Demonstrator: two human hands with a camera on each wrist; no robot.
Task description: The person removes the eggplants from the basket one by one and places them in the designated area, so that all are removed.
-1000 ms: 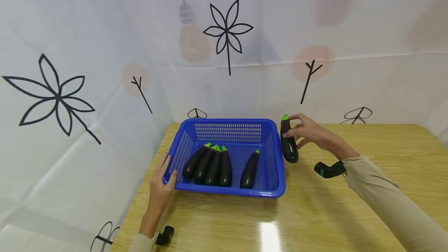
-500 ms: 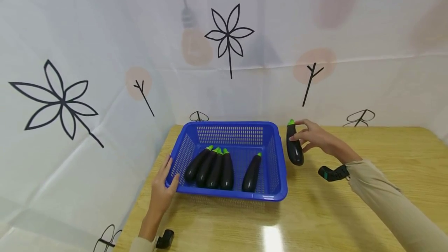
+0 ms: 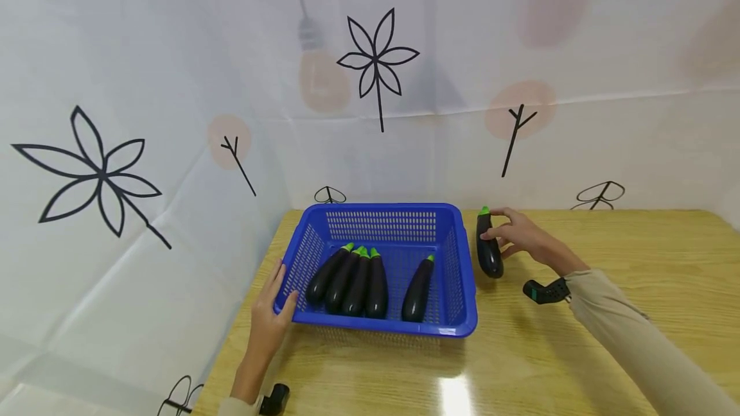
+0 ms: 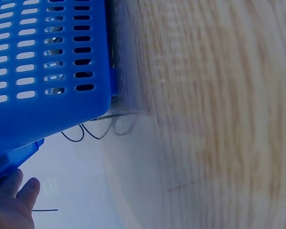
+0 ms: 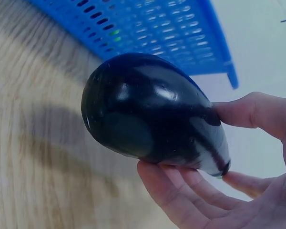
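My right hand (image 3: 523, 236) pinches a dark, glossy eggplant (image 3: 489, 252) between thumb and fingers, just outside the basket's right wall. In the right wrist view, the eggplant's (image 5: 148, 107) rounded end faces the camera and its shadow falls on the table, apart from it. My left hand (image 3: 268, 320) rests at the front left corner of a blue plastic basket (image 3: 393, 326), fingers fairly straight along the rim. Inside, several eggplants (image 3: 349, 281) lie side by side at the left, green stems toward the back. A single eggplant (image 3: 418, 291) lies apart at the right.
The basket stands on a light wooden table (image 3: 607, 262), near its left edge. Behind and to the left hangs a white cloth (image 3: 439, 146) printed with black leaf outlines. A black wrist device (image 3: 546, 291) sits at the right sleeve.
The right hand and its eggplant have shifted slightly right, away from the basket's wall, and come lower. The left hand keeps its place on the rim. The view has tilted a little.
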